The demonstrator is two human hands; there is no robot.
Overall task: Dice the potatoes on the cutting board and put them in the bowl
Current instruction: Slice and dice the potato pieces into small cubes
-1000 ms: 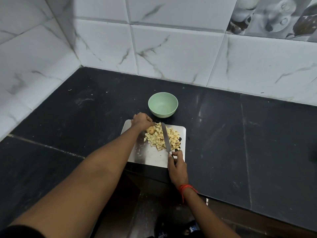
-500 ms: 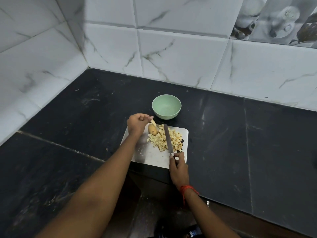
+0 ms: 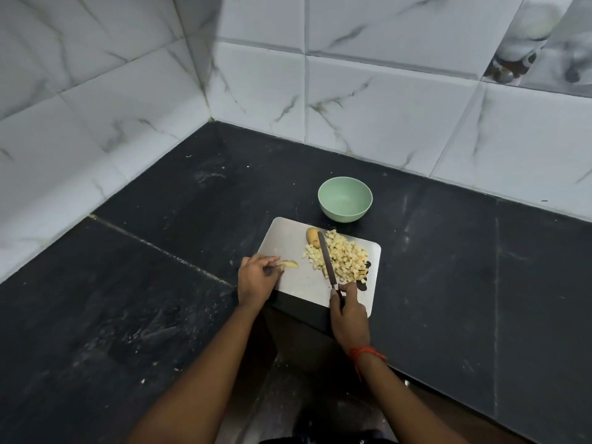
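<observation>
Potato slice [image 3: 289, 264] pinched by the left hand [image 3: 258, 278], just left of the knife [image 3: 326, 257].
Right hand [image 3: 348, 315] grips the knife handle, blade pointing away across the diced pile [image 3: 344, 261] on the cutting board [image 3: 285, 235]; bowl [image 3: 344, 216] sits just beyond.

both forearms are bare along their visible length. a thin red-orange thread bracelet [image 3: 365, 352] circles the wrist of the right hand [image 3: 349, 312], one loose strand hanging from it.
</observation>
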